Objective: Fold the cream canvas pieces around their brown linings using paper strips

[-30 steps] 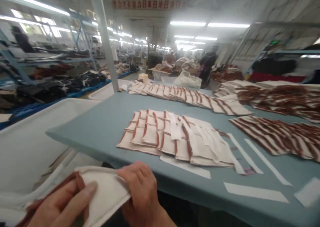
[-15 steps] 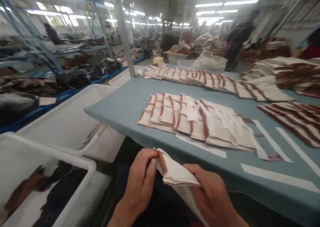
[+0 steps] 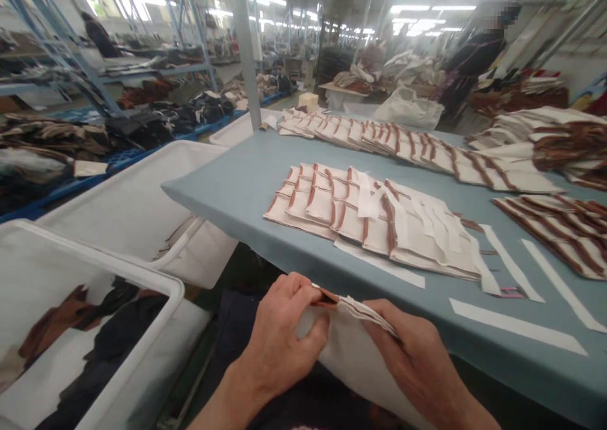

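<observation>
Between my hands, in front of the table's near edge, is a cream fabric piece (image 3: 353,354) with brown trim along its folded upper edge. My left hand (image 3: 291,329) pinches the brown-trimmed corner between thumb and fingers. On the other side, my right hand (image 3: 412,348) grips the layered cream edge, thumb on top and fingers beneath. The lower part of the fabric hangs down toward my lap. Just beyond lies a row of overlapping cream fabric pieces (image 3: 322,202) with brown edging, and white strips (image 3: 403,221) rest across some of them.
Loose white strips (image 3: 516,325) lie on the blue-green tabletop (image 3: 222,190). More brown-edged panels (image 3: 559,227) lie at right, with a long row (image 3: 403,142) at the back. White bins (image 3: 175,297) holding dark and brown cloth stand at left. A person (image 3: 474,57) stands beyond the table.
The fabric has been tilted, so its folded edge now faces up and its broad cream side faces me. My left hand has moved slightly right, still on the trimmed corner. The view has shifted slightly.
</observation>
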Available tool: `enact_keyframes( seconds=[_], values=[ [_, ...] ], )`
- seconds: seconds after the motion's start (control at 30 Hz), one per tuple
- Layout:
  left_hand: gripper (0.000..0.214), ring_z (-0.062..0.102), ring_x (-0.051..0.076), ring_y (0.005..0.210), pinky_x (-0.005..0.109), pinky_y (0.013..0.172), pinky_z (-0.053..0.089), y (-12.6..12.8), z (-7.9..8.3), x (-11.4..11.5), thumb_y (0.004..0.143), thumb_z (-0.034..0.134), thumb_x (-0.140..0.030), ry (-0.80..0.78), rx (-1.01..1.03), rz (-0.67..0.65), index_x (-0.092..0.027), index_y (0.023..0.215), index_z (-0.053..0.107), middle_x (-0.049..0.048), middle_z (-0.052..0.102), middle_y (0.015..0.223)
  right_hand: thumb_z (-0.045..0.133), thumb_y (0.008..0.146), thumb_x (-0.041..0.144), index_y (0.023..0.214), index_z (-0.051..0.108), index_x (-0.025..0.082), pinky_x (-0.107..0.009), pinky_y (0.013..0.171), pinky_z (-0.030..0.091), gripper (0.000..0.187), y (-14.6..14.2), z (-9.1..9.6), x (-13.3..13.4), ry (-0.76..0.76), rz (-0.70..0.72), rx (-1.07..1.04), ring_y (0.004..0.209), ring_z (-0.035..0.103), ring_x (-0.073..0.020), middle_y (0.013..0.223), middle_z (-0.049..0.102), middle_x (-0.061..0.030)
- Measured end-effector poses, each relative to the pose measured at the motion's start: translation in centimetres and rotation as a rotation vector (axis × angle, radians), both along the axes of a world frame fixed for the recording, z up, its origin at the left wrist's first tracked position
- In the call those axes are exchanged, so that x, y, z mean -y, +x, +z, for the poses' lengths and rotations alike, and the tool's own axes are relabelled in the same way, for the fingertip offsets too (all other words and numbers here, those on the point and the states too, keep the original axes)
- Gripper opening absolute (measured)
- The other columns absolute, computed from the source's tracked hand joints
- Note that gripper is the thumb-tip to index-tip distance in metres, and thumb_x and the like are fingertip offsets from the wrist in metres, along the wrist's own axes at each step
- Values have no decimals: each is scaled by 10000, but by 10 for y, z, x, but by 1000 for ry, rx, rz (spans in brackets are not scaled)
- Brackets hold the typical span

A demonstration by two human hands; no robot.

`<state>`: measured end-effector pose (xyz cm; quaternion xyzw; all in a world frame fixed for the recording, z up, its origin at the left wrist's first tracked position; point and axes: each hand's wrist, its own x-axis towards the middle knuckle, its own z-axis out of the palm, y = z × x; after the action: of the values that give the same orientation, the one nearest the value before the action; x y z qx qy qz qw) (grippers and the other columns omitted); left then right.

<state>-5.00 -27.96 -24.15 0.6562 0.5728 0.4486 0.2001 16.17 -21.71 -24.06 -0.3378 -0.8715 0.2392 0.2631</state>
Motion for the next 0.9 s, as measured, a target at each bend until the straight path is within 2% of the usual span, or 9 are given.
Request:
enact_keyframes(
  seconds=[0.17,0.23,0.3,0.4,0.43,0.5,0.63,0.8,0.9],
  values=[
    [57,535,176,787,302,728,435,-7,17,16,855,544,-183,-341,332,-173,-183,816,586,13,603,833,418,1089,279,833,624,202,-279,537,387,337,-15,-10,3,99,126,174,576,699,-171,691,705,-10],
    [133,515,163,746,291,696,426,-13,19,20,911,521,-250,-450,433,-170,-169,870,618,2,593,801,453,1069,254,775,595,203,-283,529,352,330,-21,-11,7,94,187,199,550,662,-162,660,678,-8],
    [167,520,159,764,287,726,430,-16,21,25,934,518,-267,-466,451,-141,-163,869,632,2,605,810,516,1029,234,791,604,200,-281,553,349,256,-26,-9,13,41,218,185,588,652,-163,694,685,-13],
    [151,552,164,812,283,770,437,-15,24,33,909,526,-205,-495,428,-160,-164,825,644,11,641,839,646,913,248,881,635,207,-267,594,380,54,-33,3,23,-192,166,80,665,627,-164,775,691,-10],
    [152,563,167,818,282,765,441,-14,26,36,903,528,-197,-512,427,-169,-164,819,651,17,653,845,670,879,264,896,632,210,-262,598,390,68,-35,7,26,-293,136,28,669,603,-160,779,676,-3],
    [154,575,170,808,276,734,444,-12,28,41,896,539,-199,-544,427,-164,-165,804,658,24,664,841,667,849,302,882,608,209,-255,594,402,115,-39,14,30,-493,107,-63,659,546,-148,761,625,10],
    [148,550,161,730,264,656,428,-11,28,49,883,566,-238,-536,451,-131,-172,772,640,17,631,776,624,884,406,842,549,204,-246,587,378,219,-46,16,32,-854,189,-159,647,462,-129,726,533,30],
    [239,566,183,736,289,670,441,-12,26,54,911,543,-312,-530,458,-166,-165,763,661,37,638,752,699,841,682,825,487,200,-232,562,293,527,-47,4,31,-1134,288,-264,634,351,-104,706,437,63],
    [236,546,166,692,278,645,425,-12,27,55,908,530,-288,-526,438,-164,-165,746,651,24,630,720,743,798,720,844,481,202,-228,551,271,582,-45,-2,30,-1288,369,-342,623,336,-95,707,426,72]
  ],
)
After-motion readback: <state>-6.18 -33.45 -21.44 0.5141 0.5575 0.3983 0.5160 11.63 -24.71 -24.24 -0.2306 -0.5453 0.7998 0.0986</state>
